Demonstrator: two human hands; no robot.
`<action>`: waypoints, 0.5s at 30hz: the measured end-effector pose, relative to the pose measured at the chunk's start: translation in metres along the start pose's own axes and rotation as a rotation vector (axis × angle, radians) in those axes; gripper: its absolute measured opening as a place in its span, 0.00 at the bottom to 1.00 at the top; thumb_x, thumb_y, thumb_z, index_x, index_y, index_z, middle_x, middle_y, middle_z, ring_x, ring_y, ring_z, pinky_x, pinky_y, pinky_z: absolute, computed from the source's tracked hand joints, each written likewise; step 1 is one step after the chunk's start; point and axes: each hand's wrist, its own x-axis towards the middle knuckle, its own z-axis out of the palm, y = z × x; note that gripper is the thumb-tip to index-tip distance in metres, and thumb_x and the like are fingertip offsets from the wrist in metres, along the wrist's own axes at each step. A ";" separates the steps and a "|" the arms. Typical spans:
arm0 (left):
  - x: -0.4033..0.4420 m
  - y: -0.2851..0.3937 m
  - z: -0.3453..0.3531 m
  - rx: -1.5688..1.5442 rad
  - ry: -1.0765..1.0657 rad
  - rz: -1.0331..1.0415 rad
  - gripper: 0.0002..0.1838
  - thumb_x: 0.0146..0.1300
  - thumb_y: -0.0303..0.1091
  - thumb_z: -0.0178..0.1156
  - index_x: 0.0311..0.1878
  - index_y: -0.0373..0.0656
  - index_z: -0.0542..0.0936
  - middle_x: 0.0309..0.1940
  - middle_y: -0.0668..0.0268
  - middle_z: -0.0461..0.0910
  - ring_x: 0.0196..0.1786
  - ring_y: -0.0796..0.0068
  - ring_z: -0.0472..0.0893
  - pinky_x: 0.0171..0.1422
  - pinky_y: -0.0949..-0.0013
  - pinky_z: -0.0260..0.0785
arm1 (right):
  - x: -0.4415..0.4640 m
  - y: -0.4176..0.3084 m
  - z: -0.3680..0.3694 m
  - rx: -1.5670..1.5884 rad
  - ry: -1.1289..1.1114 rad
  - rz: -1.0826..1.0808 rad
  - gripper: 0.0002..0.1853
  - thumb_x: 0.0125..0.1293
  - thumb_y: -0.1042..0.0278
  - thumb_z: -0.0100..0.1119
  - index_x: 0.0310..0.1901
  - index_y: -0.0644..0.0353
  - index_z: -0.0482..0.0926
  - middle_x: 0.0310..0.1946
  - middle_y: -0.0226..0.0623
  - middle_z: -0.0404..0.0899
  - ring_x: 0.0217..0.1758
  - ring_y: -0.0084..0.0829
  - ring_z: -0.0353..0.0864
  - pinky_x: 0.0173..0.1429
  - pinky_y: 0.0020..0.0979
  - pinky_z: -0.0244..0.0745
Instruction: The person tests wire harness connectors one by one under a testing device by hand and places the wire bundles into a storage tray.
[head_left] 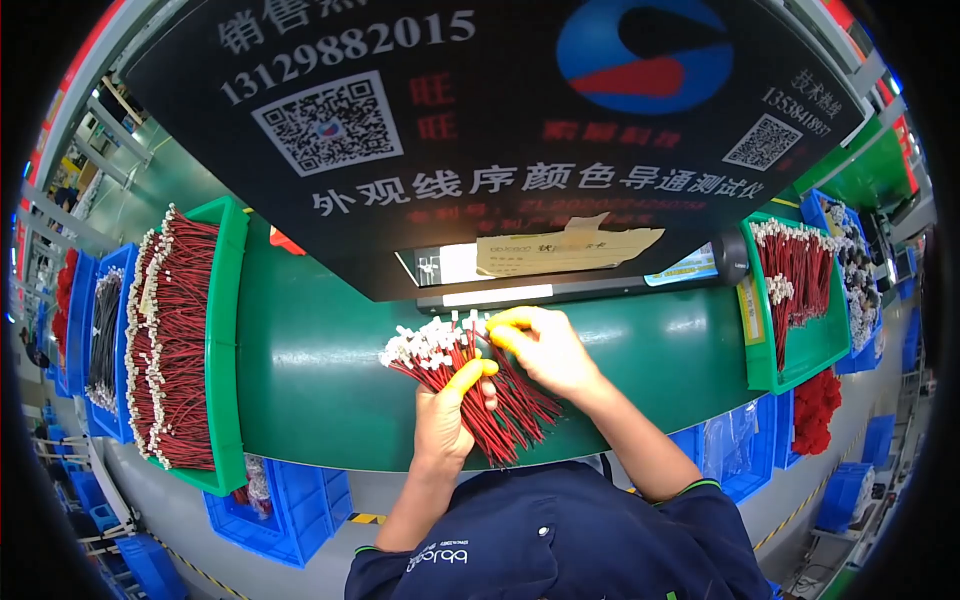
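Fingers [466,380] capped in yellow on the left hand [443,425] clasp a splayed bundle of thin red wires with white plastic connectors [428,345] above the green table [320,400], and strands could slip if that hold slackens while the right hand [555,355], its grip unclear, tugs nearby.

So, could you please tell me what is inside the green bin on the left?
The green bin holds red wires with white connectors on their ends. Whatever lies beneath the top layer, including the bin's floor, is covered.
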 end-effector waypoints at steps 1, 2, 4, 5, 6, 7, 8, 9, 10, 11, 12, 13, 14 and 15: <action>0.000 -0.001 -0.001 0.038 -0.016 -0.008 0.10 0.55 0.23 0.52 0.41 0.39 0.70 0.28 0.60 0.76 0.23 0.74 0.73 0.23 0.73 0.67 | -0.004 -0.015 0.001 -0.113 -0.021 0.154 0.14 0.56 0.70 0.53 0.42 0.70 0.73 0.25 0.34 0.76 0.21 0.13 0.69 0.28 0.17 0.65; 0.001 -0.003 -0.002 0.039 -0.016 -0.012 0.10 0.55 0.23 0.52 0.41 0.39 0.70 0.28 0.60 0.76 0.23 0.74 0.73 0.23 0.73 0.67 | -0.009 -0.021 0.006 0.102 -0.050 0.137 0.10 0.56 0.71 0.53 0.38 0.69 0.73 0.22 0.33 0.74 0.19 0.15 0.69 0.24 0.17 0.65; 0.003 -0.008 -0.004 0.025 -0.073 0.019 0.09 0.56 0.24 0.52 0.42 0.38 0.71 0.28 0.60 0.76 0.23 0.74 0.73 0.22 0.73 0.67 | -0.012 -0.019 0.012 0.321 -0.070 0.253 0.07 0.57 0.71 0.52 0.34 0.67 0.73 0.20 0.33 0.72 0.16 0.17 0.69 0.19 0.18 0.65; 0.002 -0.008 -0.001 0.027 -0.046 0.025 0.09 0.56 0.24 0.52 0.41 0.38 0.72 0.27 0.61 0.76 0.23 0.74 0.73 0.23 0.74 0.67 | -0.012 -0.018 0.013 0.321 -0.069 0.251 0.07 0.57 0.71 0.52 0.34 0.67 0.73 0.20 0.33 0.72 0.16 0.17 0.69 0.19 0.18 0.65; 0.001 -0.006 0.002 0.027 -0.046 0.027 0.09 0.56 0.24 0.52 0.41 0.38 0.72 0.27 0.61 0.76 0.23 0.74 0.73 0.23 0.74 0.67 | -0.011 -0.018 0.013 0.457 -0.043 0.249 0.06 0.58 0.71 0.52 0.32 0.66 0.73 0.19 0.33 0.71 0.15 0.17 0.68 0.16 0.18 0.63; 0.000 -0.003 0.007 0.049 0.036 -0.001 0.08 0.56 0.24 0.52 0.41 0.38 0.72 0.26 0.61 0.76 0.22 0.74 0.73 0.23 0.73 0.68 | -0.010 -0.017 0.014 0.593 -0.018 0.246 0.06 0.58 0.71 0.52 0.31 0.64 0.72 0.18 0.32 0.70 0.14 0.17 0.68 0.13 0.18 0.60; -0.001 -0.001 0.011 0.070 0.119 -0.031 0.08 0.57 0.24 0.52 0.40 0.38 0.72 0.26 0.62 0.75 0.21 0.74 0.73 0.23 0.73 0.68 | -0.006 -0.017 0.007 0.390 -0.005 0.265 0.07 0.59 0.69 0.50 0.29 0.64 0.72 0.17 0.31 0.68 0.11 0.15 0.62 0.12 0.16 0.55; -0.002 0.000 0.016 0.059 0.158 -0.021 0.07 0.58 0.27 0.51 0.40 0.39 0.72 0.23 0.63 0.74 0.19 0.74 0.72 0.21 0.73 0.66 | -0.003 -0.013 0.002 0.602 -0.016 0.343 0.08 0.60 0.68 0.49 0.28 0.63 0.71 0.16 0.30 0.67 0.11 0.13 0.59 0.11 0.15 0.52; -0.001 -0.001 0.012 0.059 0.158 -0.022 0.07 0.58 0.27 0.51 0.40 0.39 0.72 0.23 0.63 0.74 0.19 0.74 0.72 0.21 0.73 0.66 | 0.001 -0.013 -0.001 0.814 -0.025 0.419 0.09 0.60 0.67 0.48 0.27 0.63 0.70 0.16 0.28 0.66 0.10 0.12 0.56 0.11 0.14 0.49; 0.000 -0.002 0.004 0.039 0.080 -0.009 0.07 0.59 0.28 0.51 0.40 0.39 0.72 0.23 0.63 0.75 0.19 0.74 0.71 0.20 0.74 0.65 | 0.005 -0.016 -0.007 0.921 -0.022 0.519 0.09 0.61 0.66 0.46 0.27 0.61 0.69 0.17 0.25 0.65 0.10 0.11 0.54 0.11 0.13 0.48; -0.001 -0.002 -0.001 0.019 0.002 0.007 0.07 0.60 0.30 0.50 0.40 0.40 0.72 0.23 0.63 0.75 0.18 0.74 0.71 0.19 0.74 0.63 | 0.004 -0.014 -0.008 0.920 -0.021 0.519 0.09 0.61 0.66 0.46 0.27 0.61 0.69 0.17 0.25 0.65 0.10 0.11 0.54 0.11 0.13 0.48; -0.002 0.000 -0.004 -0.027 -0.054 0.006 0.07 0.59 0.29 0.50 0.39 0.37 0.71 0.23 0.60 0.75 0.17 0.75 0.70 0.19 0.73 0.63 | 0.005 -0.009 -0.008 0.952 -0.009 0.532 0.09 0.62 0.65 0.46 0.28 0.60 0.69 0.18 0.25 0.65 0.11 0.10 0.54 0.11 0.13 0.49; -0.001 0.001 -0.005 -0.028 -0.055 0.009 0.07 0.59 0.29 0.50 0.39 0.37 0.71 0.23 0.60 0.75 0.17 0.75 0.70 0.19 0.73 0.63 | 0.006 -0.004 -0.009 0.983 0.001 0.543 0.08 0.62 0.65 0.46 0.29 0.60 0.69 0.18 0.25 0.65 0.11 0.09 0.55 0.11 0.12 0.49; 0.000 0.000 -0.007 -0.034 -0.069 0.007 0.07 0.58 0.28 0.50 0.40 0.39 0.71 0.23 0.61 0.75 0.17 0.75 0.70 0.19 0.74 0.62 | 0.006 0.001 -0.009 1.040 -0.007 0.533 0.09 0.62 0.66 0.46 0.30 0.63 0.70 0.15 0.26 0.65 0.10 0.11 0.57 0.08 0.12 0.52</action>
